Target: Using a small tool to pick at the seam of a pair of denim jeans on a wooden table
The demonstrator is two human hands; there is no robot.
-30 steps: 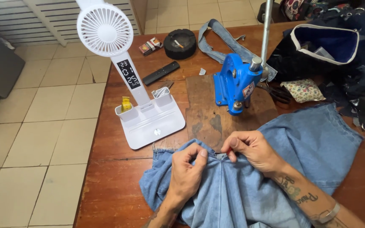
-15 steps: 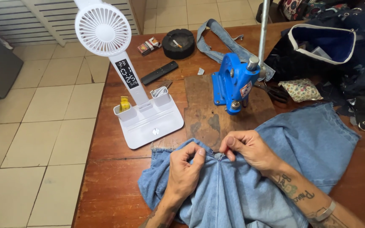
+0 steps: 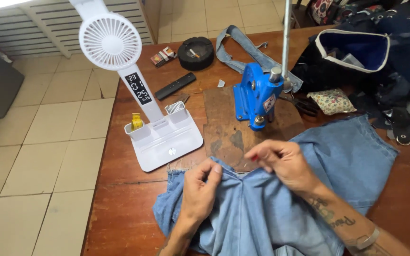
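Observation:
A light blue denim garment (image 3: 338, 156) lies spread on the brown wooden table (image 3: 124, 156). My left hand (image 3: 201, 189) pinches its upper edge near the middle. My right hand (image 3: 281, 161) grips the same edge just to the right, fingers curled over the cloth, with something small and red at a fingertip. A blue hand press (image 3: 256, 95) stands on a dark worn board (image 3: 224, 128) just beyond my hands, a metal rod rising from it.
A white desk fan (image 3: 111, 41) with a display stem and tray base (image 3: 167, 142) stands at left. Behind are a black round ashtray (image 3: 195, 53), a black remote (image 3: 175, 86), a denim strap (image 3: 243, 47), a dark bag (image 3: 357, 52) and a floral pouch (image 3: 330, 100).
Both hands have shifted slightly along the denim edge and lifted it a little; the view has moved closer. The press and fan stay put.

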